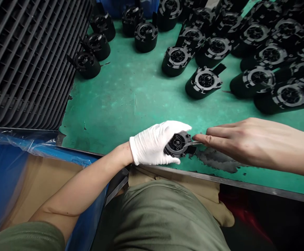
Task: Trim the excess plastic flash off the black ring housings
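Observation:
My left hand (154, 144), in a white glove, is wrapped round a black round plastic housing (177, 143) near the front edge of the table. The housing's ribbed end faces up toward me. From the right comes my bare right hand (230, 141), its fingers pinched on a thin metal tool (193, 143). The tool's tip reaches the rim of the housing; most of its handle is hidden in the fingers, so I cannot make out its exact kind.
Several similar black housings (204, 82) stand on the green tabletop (115, 101) at the back and right. Stacked black grid trays (29, 62) rise at the left. A blue container with plastic film (73, 158) is below them. A metal edge (246, 184) runs along the table's front.

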### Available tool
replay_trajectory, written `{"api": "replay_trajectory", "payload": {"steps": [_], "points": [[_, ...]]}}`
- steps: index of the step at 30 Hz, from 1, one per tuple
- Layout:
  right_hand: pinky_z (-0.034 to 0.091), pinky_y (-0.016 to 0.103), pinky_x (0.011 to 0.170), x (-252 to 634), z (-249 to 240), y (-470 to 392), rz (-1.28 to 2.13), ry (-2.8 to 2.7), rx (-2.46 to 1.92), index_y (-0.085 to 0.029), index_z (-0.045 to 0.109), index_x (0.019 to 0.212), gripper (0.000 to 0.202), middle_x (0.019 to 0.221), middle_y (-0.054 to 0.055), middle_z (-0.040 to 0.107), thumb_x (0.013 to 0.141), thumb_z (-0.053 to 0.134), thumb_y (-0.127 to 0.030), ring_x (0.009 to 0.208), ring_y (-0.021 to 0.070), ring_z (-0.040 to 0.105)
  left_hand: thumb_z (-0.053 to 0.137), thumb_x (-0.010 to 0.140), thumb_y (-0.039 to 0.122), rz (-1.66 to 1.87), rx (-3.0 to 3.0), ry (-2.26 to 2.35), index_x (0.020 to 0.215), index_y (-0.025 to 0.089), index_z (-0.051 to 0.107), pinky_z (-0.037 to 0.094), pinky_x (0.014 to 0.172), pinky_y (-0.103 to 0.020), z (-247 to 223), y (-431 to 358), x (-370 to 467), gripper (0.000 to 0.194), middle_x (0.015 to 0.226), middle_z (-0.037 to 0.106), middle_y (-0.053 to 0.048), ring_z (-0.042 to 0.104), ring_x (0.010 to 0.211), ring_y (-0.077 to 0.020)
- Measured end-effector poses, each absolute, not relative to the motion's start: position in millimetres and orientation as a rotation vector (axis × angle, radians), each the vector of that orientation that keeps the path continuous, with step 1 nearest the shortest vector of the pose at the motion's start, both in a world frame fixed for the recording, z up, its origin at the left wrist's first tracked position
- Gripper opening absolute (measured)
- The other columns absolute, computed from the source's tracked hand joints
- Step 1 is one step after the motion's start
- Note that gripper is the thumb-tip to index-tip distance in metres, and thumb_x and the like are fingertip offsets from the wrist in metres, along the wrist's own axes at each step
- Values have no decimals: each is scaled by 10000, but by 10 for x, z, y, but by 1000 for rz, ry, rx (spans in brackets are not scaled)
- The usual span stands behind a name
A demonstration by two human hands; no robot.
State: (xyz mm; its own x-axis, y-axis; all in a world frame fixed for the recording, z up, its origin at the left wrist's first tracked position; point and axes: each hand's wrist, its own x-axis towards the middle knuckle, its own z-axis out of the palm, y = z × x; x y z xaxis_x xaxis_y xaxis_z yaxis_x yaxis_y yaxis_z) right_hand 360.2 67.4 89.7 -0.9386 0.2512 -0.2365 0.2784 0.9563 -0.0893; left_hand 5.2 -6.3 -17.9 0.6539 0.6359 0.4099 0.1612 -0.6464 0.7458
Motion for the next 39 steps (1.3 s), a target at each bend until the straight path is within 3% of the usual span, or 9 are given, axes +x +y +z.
{"api": "replay_trajectory", "payload": {"steps": [5,10,17,21,27,31,35,39], "points": [[310,439,607,3574,887,835,-396,2917,242,-208,740,1780,660,975,25,723,1218,415,-84,647,186,531,946,1144,470,832,2175,655,1935,186,424,612,1497,-731,-99,-75,42,990,1867,683,-321,688,1794,-495],[309,416,588,3555,895,806,-454,2972,269,-196,772,1709,603,937,16,710,1233,420,-84,622,175,514,1006,1083,485,755,2126,711,1927,208,477,609,1489,-772,-88,-76,44,1034,1847,705,-309,692,1780,-522],[388,387,592,3568,940,660,-343,3000,229,-104,686,1738,624,943,17,718,1203,382,-8,612,183,603,1011,1067,445,718,2095,739,1904,184,507,612,1480,-759,-41,-73,86,1011,1829,719,-315,699,1768,-524],[479,379,605,3602,951,685,-271,3019,145,-80,624,1786,682,976,17,732,1136,459,45,645,200,682,999,1063,376,713,2078,729,1889,162,539,615,1486,-717,-24,-61,116,970,1823,718,-312,720,1749,-508],[548,378,599,3570,998,931,-281,2949,-22,-159,448,1957,921,1039,30,782,1065,496,66,697,230,748,1026,1040,345,711,2039,730,1916,213,551,601,1510,-690,-10,-64,124,1006,1862,702,-277,722,1752,-491],[602,380,610,3547,980,981,-373,3009,-76,-152,462,1946,816,1037,26,807,1149,567,-10,721,231,791,976,1082,283,725,2034,720,1917,163,552,589,1530,-649,44,-97,106,944,1852,708,-294,725,1756,-464],[579,372,574,3641,878,903,-520,3042,97,-194,507,1948,798,1057,35,823,1168,637,-92,682,220,775,1002,1041,213,738,2017,737,1920,205,570,602,1530,-631,95,-117,98,980,1869,709,-275,732,1749,-461],[509,391,520,3717,850,797,-515,3003,160,-243,292,2077,927,1035,36,806,1202,577,-132,600,227,692,1017,1014,179,776,2018,721,1921,228,573,595,1542,-605,111,-128,95,1012,1869,715,-258,731,1752,-450]]}}
